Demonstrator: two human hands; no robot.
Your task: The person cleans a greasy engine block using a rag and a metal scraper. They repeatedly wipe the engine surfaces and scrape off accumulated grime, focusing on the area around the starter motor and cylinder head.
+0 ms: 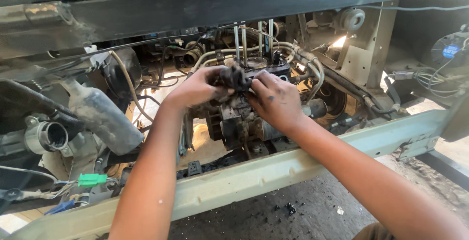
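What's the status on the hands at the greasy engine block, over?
Left hand and right hand both gripping a dark grimy engine part. Part sits atop the greasy engine block. Upright metal studs and pale hoses crowd close behind.

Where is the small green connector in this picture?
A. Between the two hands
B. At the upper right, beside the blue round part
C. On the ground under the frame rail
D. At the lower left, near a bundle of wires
D: the green connector sits at the lower left among thin wires, far from both hands.

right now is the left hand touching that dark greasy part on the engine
Touching: the head view shows the left hand gripping the dark part.
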